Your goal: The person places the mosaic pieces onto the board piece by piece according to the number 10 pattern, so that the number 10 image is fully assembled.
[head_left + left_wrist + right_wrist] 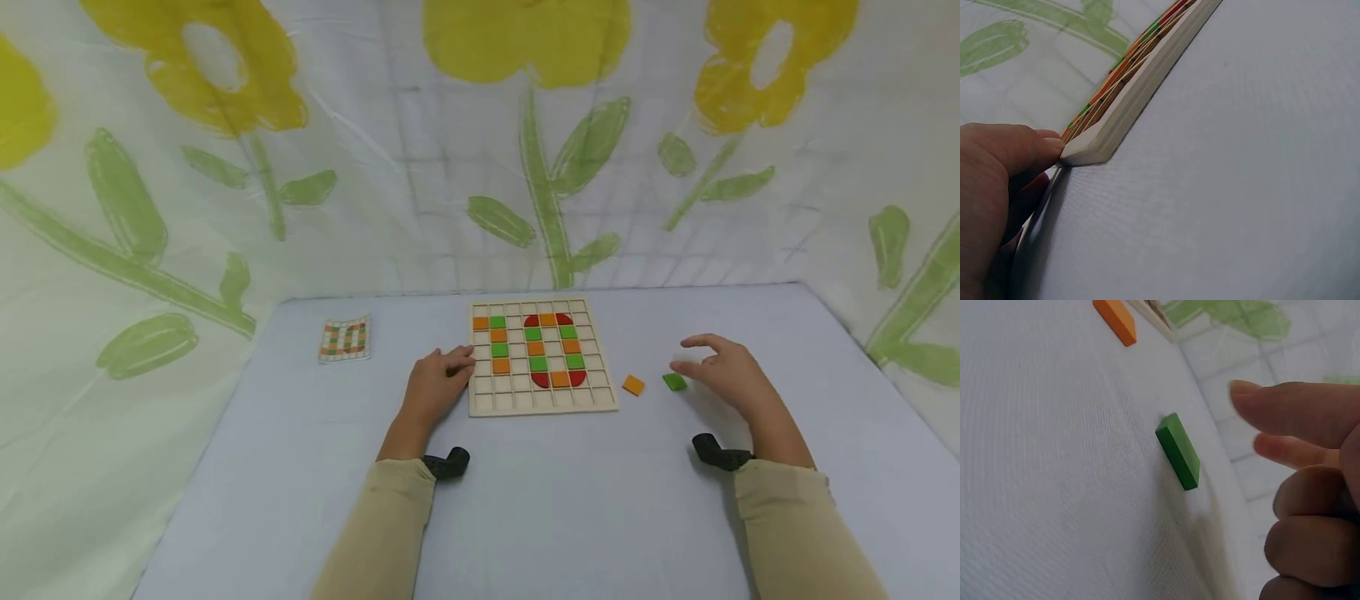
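A square wooden grid board (543, 411) lies on the table, holding orange, green and red tiles in some of its cells. My left hand (437, 387) rests at its left edge, fingertips touching the rim. Close up in the left wrist view, the thumb tip is right at the board's corner (1088, 150). Over on the right, my right hand (726, 375) hovers beside a loose green square tile (674, 382), thumb and index finger spread apart and holding nothing. Its other fingers are curled in the right wrist view. Between the green tile and the board lies an orange square tile (633, 385).
A small pattern card (345, 339) with a coloured grid lies at the left of the table (570, 508). Behind the table hangs a white cloth (360, 208) painted with yellow flowers. Each wrist carries a black camera mount (448, 463).
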The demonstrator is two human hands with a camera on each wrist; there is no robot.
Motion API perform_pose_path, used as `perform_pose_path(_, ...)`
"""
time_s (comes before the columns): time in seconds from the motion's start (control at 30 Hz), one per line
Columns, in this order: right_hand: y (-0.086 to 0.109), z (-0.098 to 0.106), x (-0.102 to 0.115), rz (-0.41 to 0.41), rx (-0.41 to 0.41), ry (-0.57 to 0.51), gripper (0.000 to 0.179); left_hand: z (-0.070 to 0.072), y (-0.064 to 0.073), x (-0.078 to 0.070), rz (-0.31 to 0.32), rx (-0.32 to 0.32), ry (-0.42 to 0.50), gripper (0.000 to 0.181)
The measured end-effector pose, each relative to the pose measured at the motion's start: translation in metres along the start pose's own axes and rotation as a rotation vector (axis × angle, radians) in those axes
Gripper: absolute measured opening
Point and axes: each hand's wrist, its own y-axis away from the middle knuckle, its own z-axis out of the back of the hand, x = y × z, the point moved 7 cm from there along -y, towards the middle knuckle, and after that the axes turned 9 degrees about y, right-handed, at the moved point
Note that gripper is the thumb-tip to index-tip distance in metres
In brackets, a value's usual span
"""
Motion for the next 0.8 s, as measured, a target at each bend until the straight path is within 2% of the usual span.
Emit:
perform_pose_path(0.1,-0.003,-0.007,0.002,0.044,0.113,0.068,0.074,0.003,0.000,0.000,-0.026,-0.012,0.008,0.019)
perform_pose_path(0.2,-0.004,-0.010,0.003,0.064,0.151,0.092,0.066,0.004,0.000,0.002,-0.034,-0.016,0.010,0.019)
perform_pose_path(0.43,-0.005,-0.012,0.002,0.108,0.098,0.099,0.048,0.004,-0.001,0.004,-0.038,-0.009,0.022,0.019)
perform_pose_path(0.8,0.000,-0.013,0.006,0.100,0.027,0.119,0.054,0.000,-0.001,-0.001,-0.049,-0.002,0.032,0.019)
